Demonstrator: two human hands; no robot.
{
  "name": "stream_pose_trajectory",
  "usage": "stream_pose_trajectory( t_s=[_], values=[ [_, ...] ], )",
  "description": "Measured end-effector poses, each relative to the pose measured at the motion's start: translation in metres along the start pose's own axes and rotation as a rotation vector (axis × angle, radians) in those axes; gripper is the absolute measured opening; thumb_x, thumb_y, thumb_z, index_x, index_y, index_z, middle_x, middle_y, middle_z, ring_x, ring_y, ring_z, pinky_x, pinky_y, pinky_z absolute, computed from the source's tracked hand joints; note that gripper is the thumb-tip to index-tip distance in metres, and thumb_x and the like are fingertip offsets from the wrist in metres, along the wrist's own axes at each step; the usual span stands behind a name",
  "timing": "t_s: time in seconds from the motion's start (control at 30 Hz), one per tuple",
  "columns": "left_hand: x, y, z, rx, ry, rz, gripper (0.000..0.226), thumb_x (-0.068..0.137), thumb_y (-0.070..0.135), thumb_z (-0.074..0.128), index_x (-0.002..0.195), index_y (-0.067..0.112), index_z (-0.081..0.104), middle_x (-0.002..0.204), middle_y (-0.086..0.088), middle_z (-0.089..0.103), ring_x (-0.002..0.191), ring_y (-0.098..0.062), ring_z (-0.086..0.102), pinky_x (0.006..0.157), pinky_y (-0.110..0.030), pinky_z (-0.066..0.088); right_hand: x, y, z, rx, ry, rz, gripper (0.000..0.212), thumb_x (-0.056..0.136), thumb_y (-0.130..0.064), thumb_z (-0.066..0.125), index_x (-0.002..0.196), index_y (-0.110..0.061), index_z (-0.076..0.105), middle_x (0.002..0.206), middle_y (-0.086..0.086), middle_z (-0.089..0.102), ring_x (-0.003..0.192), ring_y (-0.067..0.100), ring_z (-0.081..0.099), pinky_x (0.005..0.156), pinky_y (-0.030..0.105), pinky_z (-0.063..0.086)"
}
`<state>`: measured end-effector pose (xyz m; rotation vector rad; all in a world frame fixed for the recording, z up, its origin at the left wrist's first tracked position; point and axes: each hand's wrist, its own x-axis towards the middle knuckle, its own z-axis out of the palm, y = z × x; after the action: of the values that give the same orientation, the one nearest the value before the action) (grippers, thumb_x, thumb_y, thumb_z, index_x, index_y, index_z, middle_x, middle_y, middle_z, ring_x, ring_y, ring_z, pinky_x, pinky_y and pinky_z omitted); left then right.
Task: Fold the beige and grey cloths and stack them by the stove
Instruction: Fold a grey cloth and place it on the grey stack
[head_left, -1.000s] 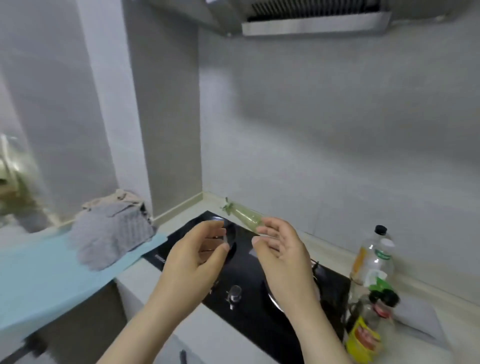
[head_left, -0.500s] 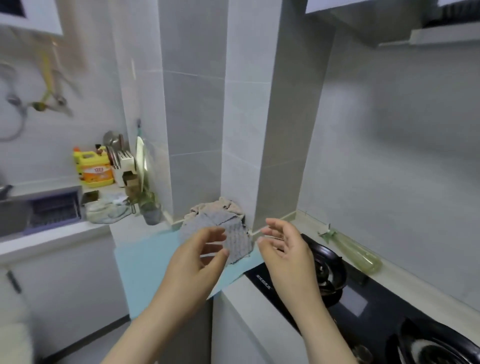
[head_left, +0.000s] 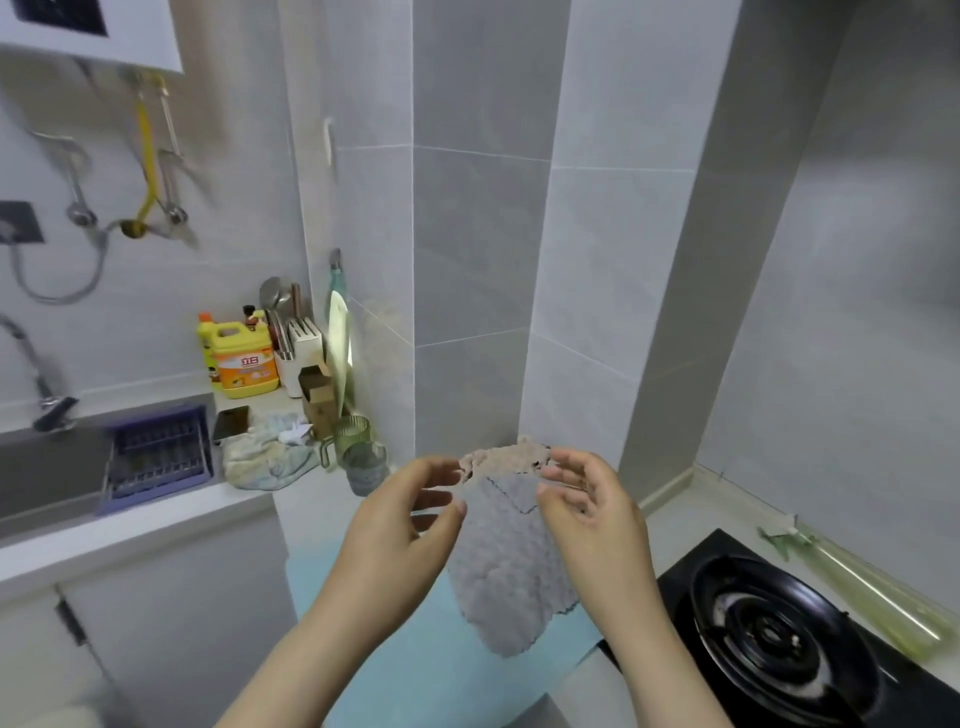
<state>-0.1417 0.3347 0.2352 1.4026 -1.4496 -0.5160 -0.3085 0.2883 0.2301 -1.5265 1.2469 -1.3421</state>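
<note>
Left hand (head_left: 410, 525), right hand (head_left: 589, 514) nearer cloths (head_left: 506, 561)

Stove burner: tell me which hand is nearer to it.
Right. The right hand is just left of the stove burner; the left hand is farther left, beyond the grey cloth.

Mostly hidden behind the grey cloth (head_left: 506, 561): the beige cloth (head_left: 506, 460), only a crumpled rim showing at its 12 o'clock. Covered by the left hand (head_left: 410, 525) at 9 and the right hand (head_left: 587, 512) at 3 o'clock: the grey cloth's upper edges. Cut off by the frame: the stove (head_left: 779, 634) at 4 o'clock, the sink (head_left: 41, 478) at 9. Blurred at 10 o'clock: the wall hoses (head_left: 78, 208).
</note>
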Motion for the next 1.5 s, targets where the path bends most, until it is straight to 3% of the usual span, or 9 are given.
stream_pose_trajectory(
  t_s=[0.37,0.53,0.73,0.97,1.1,1.3,1.5],
  values=[
    [0.114,-0.090,-0.071,-0.094,-0.202,0.052,0.023,0.088,0.015,0.062,0.107,0.029,0.060,0.102,0.015,0.064,0.090,0.010,0.058,0.074,-0.005,0.045,0.053,0.006,0.121,-0.039,0.233,0.047,0.028,0.090,-0.004,0.060,0.110,-0.023,0.062,0.105,-0.010,0.065,0.086,-0.011,0.060,0.073,0.001,0.045],
    [0.156,-0.119,-0.072,-0.150,-0.312,0.066,0.025,0.088,0.012,0.061,0.102,0.032,0.060,0.101,0.015,0.065,0.090,0.008,0.058,0.073,-0.004,0.045,0.075,0.014,0.144,-0.092,0.342,0.101,0.028,0.089,-0.005,0.061,0.109,-0.024,0.063,0.105,-0.009,0.067,0.092,-0.002,0.063,0.074,0.004,0.046],
    [0.208,-0.148,-0.051,-0.150,-0.404,0.093,0.026,0.088,0.012,0.061,0.103,0.033,0.060,0.103,0.015,0.064,0.091,0.006,0.058,0.075,-0.005,0.045,0.114,0.035,0.152,-0.108,0.442,0.116,0.027,0.090,-0.006,0.060,0.108,-0.025,0.062,0.103,-0.011,0.066,0.087,-0.012,0.060,0.071,0.001,0.043],
    [0.261,-0.171,-0.016,-0.128,-0.507,0.125,0.032,0.088,0.012,0.060,0.097,0.042,0.054,0.103,0.018,0.063,0.092,0.008,0.057,0.077,-0.007,0.045,0.155,0.067,0.154,-0.107,0.529,0.158,0.027,0.089,-0.007,0.060,0.103,-0.030,0.061,0.100,-0.014,0.066,0.086,-0.010,0.060,0.071,0.000,0.043],
    [0.280,-0.184,0.008,-0.134,-0.584,0.104,0.029,0.088,0.015,0.061,0.100,0.041,0.057,0.104,0.017,0.065,0.093,0.004,0.060,0.084,-0.017,0.050,0.167,0.084,0.151,-0.111,0.584,0.207,0.025,0.090,-0.010,0.060,0.107,-0.029,0.061,0.102,-0.015,0.065,0.086,-0.009,0.061,0.070,0.001,0.045],
    [0.305,-0.206,0.049,-0.156,-0.718,0.115,0.026,0.089,0.013,0.059,0.108,0.031,0.060,0.106,0.016,0.063,0.094,0.002,0.059,0.076,-0.005,0.045,0.180,0.117,0.152,-0.183,0.700,0.298,0.028,0.089,-0.008,0.059,0.104,-0.032,0.061,0.101,-0.015,0.065,0.084,-0.011,0.060,0.069,0.004,0.046],
    [0.319,-0.250,0.091,-0.160,-0.853,0.125,0.025,0.089,0.018,0.060,0.108,0.034,0.057,0.108,0.017,0.062,0.094,0.003,0.059,0.084,-0.020,0.052,0.178,0.164,0.164,-0.232,0.804,0.373,0.029,0.089,-0.008,0.061,0.109,-0.030,0.062,0.102,-0.017,0.065,0.086,-0.014,0.058,0.070,0.003,0.046]
  ],
)
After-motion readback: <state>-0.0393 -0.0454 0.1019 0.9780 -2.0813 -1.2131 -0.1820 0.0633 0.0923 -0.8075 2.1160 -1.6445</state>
